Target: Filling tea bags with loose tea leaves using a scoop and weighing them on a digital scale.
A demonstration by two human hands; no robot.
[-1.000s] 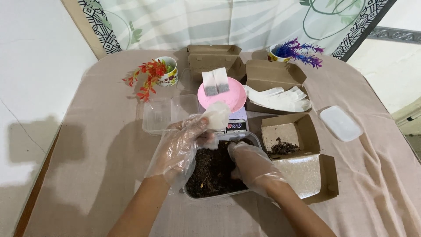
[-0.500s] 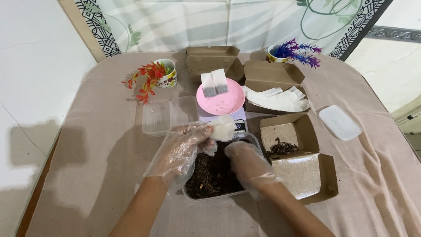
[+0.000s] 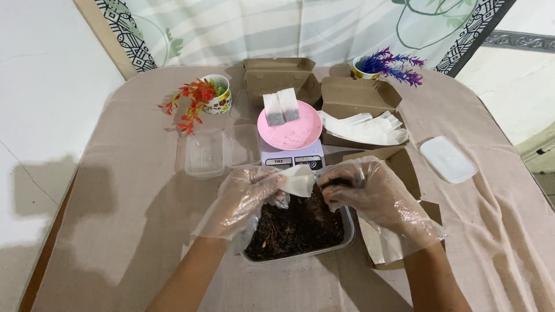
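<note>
L hand: my left hand point(image 3: 245, 199), in thin clear glove, fingers closed on the left edge of a small white paper sachet point(image 3: 298, 180); it is grasped, not loose.
R hand: my right hand point(image 3: 370, 193), also gloved, fingers bunched together and pinching some dark material right at the sachet mouth. I cannot tell how much is in the pinch.
Sachet pos.: held in air between both hands, just above the far end of the soil tray, in front of the scale.
Soil tray: clear plastic tray point(image 3: 347, 228) w/ dark crumbly material, directly under the hands, near table edge on my side.
Scale: small white kitchen scale point(image 3: 292, 160) behind the hands, pink round plate point(image 3: 295, 130) on top; two filled sachets point(image 3: 281, 108) lie on the plate's far-left part.
Empty sachets: a stack of flat white ones point(image 3: 370, 128) in an open brown box point(image 3: 352, 98), right of the scale.
Other boxes: one brown box point(image 3: 277, 75) behind the scale; one more point(image 3: 407, 173) partly under my R hand.
Clear container: empty plastic one point(image 3: 205, 153), left of scale.
Lid: white lid point(image 3: 448, 159) far right on the cloth point(image 3: 127, 202), well apart.
Decor: cup w/ red flowers point(image 3: 202, 98) back-left, cup w/ purple flowers point(image 3: 387, 62) back-right.
</note>
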